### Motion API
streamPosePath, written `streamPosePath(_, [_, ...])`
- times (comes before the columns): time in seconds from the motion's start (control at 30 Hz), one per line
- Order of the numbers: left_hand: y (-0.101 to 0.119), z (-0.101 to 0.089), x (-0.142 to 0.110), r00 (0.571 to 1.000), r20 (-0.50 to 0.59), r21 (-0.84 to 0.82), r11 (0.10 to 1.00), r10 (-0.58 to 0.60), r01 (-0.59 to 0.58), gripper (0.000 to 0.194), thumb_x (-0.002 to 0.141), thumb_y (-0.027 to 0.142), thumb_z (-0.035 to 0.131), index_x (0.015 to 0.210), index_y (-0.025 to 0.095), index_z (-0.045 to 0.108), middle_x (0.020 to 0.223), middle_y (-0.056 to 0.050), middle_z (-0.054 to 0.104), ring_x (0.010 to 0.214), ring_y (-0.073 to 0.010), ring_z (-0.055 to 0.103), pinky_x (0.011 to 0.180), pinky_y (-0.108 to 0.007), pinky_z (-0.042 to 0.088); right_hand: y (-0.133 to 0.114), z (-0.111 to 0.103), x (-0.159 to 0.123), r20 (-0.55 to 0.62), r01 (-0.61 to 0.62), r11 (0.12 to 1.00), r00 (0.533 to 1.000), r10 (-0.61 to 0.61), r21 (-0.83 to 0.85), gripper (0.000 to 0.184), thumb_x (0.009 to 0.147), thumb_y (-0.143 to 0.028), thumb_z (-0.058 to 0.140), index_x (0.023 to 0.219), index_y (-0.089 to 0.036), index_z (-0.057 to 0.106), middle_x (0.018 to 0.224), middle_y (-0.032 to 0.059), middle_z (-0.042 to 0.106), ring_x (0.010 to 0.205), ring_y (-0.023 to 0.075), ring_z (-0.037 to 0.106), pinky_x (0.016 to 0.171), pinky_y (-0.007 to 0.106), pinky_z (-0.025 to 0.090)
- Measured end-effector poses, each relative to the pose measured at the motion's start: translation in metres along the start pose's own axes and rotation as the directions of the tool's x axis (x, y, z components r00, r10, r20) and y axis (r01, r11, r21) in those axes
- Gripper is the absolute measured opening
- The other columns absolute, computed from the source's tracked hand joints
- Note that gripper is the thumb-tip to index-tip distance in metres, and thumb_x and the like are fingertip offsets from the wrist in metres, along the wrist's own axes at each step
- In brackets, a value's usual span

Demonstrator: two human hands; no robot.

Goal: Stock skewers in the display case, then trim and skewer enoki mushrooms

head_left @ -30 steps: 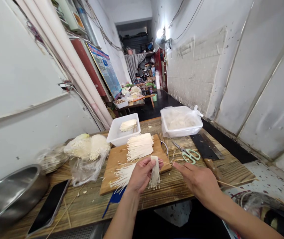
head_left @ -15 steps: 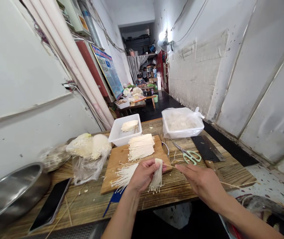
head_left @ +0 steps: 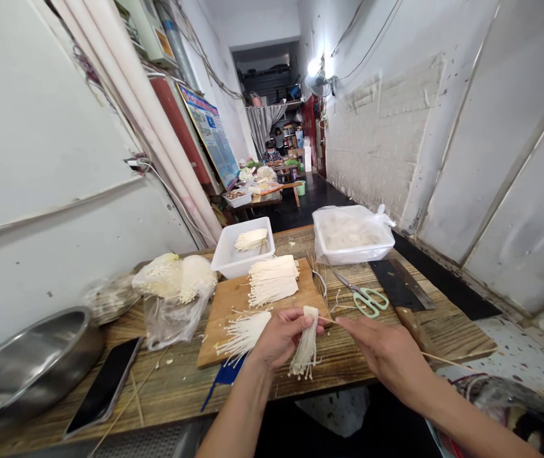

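My left hand (head_left: 285, 336) pinches a small bunch of enoki mushrooms (head_left: 304, 356), its root end up and its caps hanging down over the table's front edge. My right hand (head_left: 386, 348) is closed round a thin bamboo skewer (head_left: 450, 363), whose front end reaches the top of that bunch; how deep it goes in, I cannot tell. Just behind my left hand is a wooden cutting board (head_left: 214, 331). It bears a neat stack of enoki (head_left: 273, 280) and, nearer me, a looser fanned pile (head_left: 243, 334).
Behind the board stands a white tub (head_left: 224, 254) with some enoki inside. A bagged white tub (head_left: 354, 245), scissors (head_left: 369, 301) and a cleaver (head_left: 403, 289) lie to the right. Leftward are bagged mushrooms (head_left: 176, 280), a phone (head_left: 104, 385) and a steel basin (head_left: 37, 362). People sit or stand far back.
The whole view has shifted slightly, so things appear a little further right. Both hands keep the same grip on the enoki bunch and the skewer, with hardly any movement.
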State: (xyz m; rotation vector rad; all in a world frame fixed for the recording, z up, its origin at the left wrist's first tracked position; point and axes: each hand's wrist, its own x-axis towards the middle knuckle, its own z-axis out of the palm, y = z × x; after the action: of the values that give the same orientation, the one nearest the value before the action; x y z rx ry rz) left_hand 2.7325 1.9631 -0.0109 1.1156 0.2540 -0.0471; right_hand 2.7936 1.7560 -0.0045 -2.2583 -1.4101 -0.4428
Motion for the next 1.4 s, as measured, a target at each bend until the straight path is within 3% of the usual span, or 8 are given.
streamPosePath(0.23, [-0.012, 0.01, 0.005, 1.0, 0.019, 0.008, 1.0, 0.002, -0.002, 0.039, 0.053, 0.039, 0.089, 0.076, 0.009, 0.077, 0.067, -0.008, 0.072, 0.061, -0.0106, 0.063, 0.064, -0.02, 0.047, -0.01, 0.016, 0.011, 0.06, -0.191, 0.98, 0.98, 0.188, 0.049, 0.025, 0.096, -0.021, 0.039, 0.095, -0.018, 0.064, 0.078, 0.0044, 0.072, 0.065, 0.0189, 0.069, 0.059, 0.027, 0.05])
streamPosePath(0.43, [-0.006, -0.005, 0.005, 0.994, -0.099, 0.009, 0.999, 0.039, -0.038, 0.041, 0.051, 0.04, 0.09, 0.074, 0.01, 0.076, 0.073, -0.011, 0.074, 0.063, -0.0123, 0.064, 0.062, -0.02, 0.047, 0.008, 0.009, 0.001, -0.01, -0.06, 0.995, 0.998, 0.061, 0.074, 0.034, 0.098, -0.023, 0.034, 0.096, -0.018, 0.067, 0.091, 0.0081, 0.073, 0.079, 0.0174, 0.069, 0.072, 0.027, 0.053])
streamPosePath(0.73, [-0.041, 0.012, 0.008, 0.99, 0.016, 0.211, 0.967, 0.139, -0.139, 0.044, 0.07, 0.049, 0.076, 0.097, 0.014, 0.075, 0.099, -0.01, 0.073, 0.087, -0.0211, 0.066, 0.082, -0.032, 0.051, 0.009, 0.032, -0.001, -0.092, -0.04, 0.977, 0.994, 0.06, 0.211, 0.027, 0.096, -0.021, 0.041, 0.098, -0.018, 0.068, 0.093, 0.0084, 0.075, 0.082, 0.0185, 0.071, 0.074, 0.029, 0.056])
streamPosePath(0.8, [-0.037, -0.006, 0.004, 0.942, -0.046, 0.494, 0.828, 0.331, -0.267, 0.041, 0.079, 0.047, 0.067, 0.107, 0.018, 0.072, 0.114, -0.011, 0.07, 0.106, -0.0253, 0.063, 0.097, -0.039, 0.046, 0.015, 0.033, -0.003, -0.112, -0.064, 0.975, 0.99, 0.09, 0.213, 0.027, 0.096, -0.022, 0.042, 0.095, -0.017, 0.068, 0.093, 0.0082, 0.075, 0.081, 0.0192, 0.072, 0.074, 0.03, 0.057])
streamPosePath(0.9, [-0.027, -0.054, -0.007, 0.843, 0.058, 0.908, 0.323, 0.534, -0.267, 0.045, 0.083, 0.043, 0.063, 0.122, 0.021, 0.064, 0.133, -0.011, 0.06, 0.131, -0.0276, 0.047, 0.115, -0.048, 0.025, 0.025, 0.033, -0.008, -0.143, -0.126, 0.967, 0.977, 0.16, 0.222, 0.026, 0.095, -0.026, 0.044, 0.095, -0.017, 0.068, 0.093, 0.0082, 0.075, 0.081, 0.0201, 0.072, 0.076, 0.032, 0.058])
streamPosePath(1.03, [-0.027, -0.112, -0.016, 0.927, 0.15, 0.98, -0.175, 0.345, -0.094, 0.087, 0.076, 0.05, 0.068, 0.147, 0.015, 0.032, 0.155, -0.017, 0.029, 0.145, -0.0301, 0.02, 0.118, -0.053, 0.016, 0.029, 0.036, -0.01, -0.117, -0.163, 0.955, 0.973, 0.196, 0.246, 0.025, 0.095, -0.027, 0.044, 0.094, -0.017, 0.067, 0.092, 0.0073, 0.075, 0.08, 0.0201, 0.072, 0.074, 0.032, 0.058])
streamPosePath(1.17, [-0.039, -0.133, -0.013, 0.951, 0.145, 0.941, -0.334, 0.274, -0.047, 0.091, 0.082, 0.055, 0.059, 0.151, 0.012, 0.018, 0.156, -0.019, 0.024, 0.146, -0.0285, 0.016, 0.118, -0.052, 0.016, 0.027, 0.045, -0.009, -0.094, -0.17, 0.947, 0.975, 0.202, 0.274, 0.025, 0.095, -0.026, 0.043, 0.094, -0.018, 0.067, 0.092, 0.0069, 0.075, 0.08, 0.0201, 0.072, 0.073, 0.032, 0.057])
streamPosePath(1.4, [-0.054, -0.135, -0.014, 0.93, 0.146, 0.943, -0.33, 0.336, -0.029, 0.074, 0.091, 0.048, 0.05, 0.148, 0.01, 0.022, 0.152, -0.021, 0.033, 0.144, -0.0275, 0.025, 0.118, -0.054, 0.015, 0.033, 0.055, -0.01, -0.067, -0.227, 0.943, 0.966, 0.25, 0.243, 0.027, 0.094, -0.028, 0.043, 0.094, -0.019, 0.069, 0.093, 0.007, 0.076, 0.08, 0.0216, 0.072, 0.073, 0.034, 0.056])
